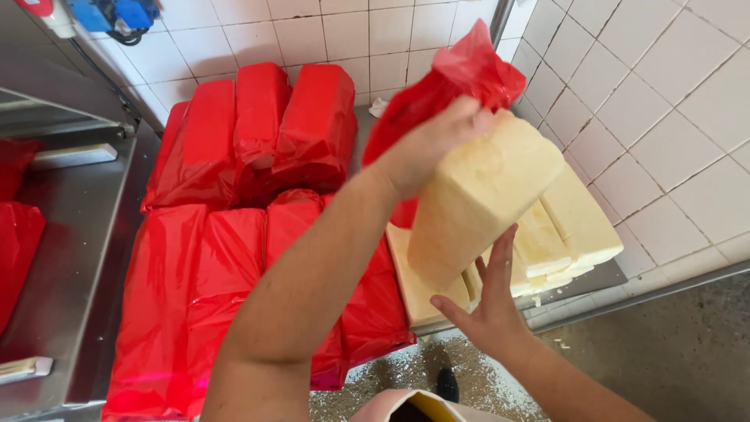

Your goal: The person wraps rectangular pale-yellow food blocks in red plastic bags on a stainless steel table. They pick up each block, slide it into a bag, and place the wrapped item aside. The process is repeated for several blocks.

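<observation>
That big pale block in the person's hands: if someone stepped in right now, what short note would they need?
Left hand: grip closed on the top of the pale block and on the red bag bunched there.
Right hand: open, palm under the block's lower end, supporting it.
The block is tilted in the air over the steel table, mostly out of its bag.
Done: several bare blocks lie stacked at the table's right end.
Left: many red-wrapped blocks remain piled across the table.
Crumbs are scattered on the floor below.
</observation>
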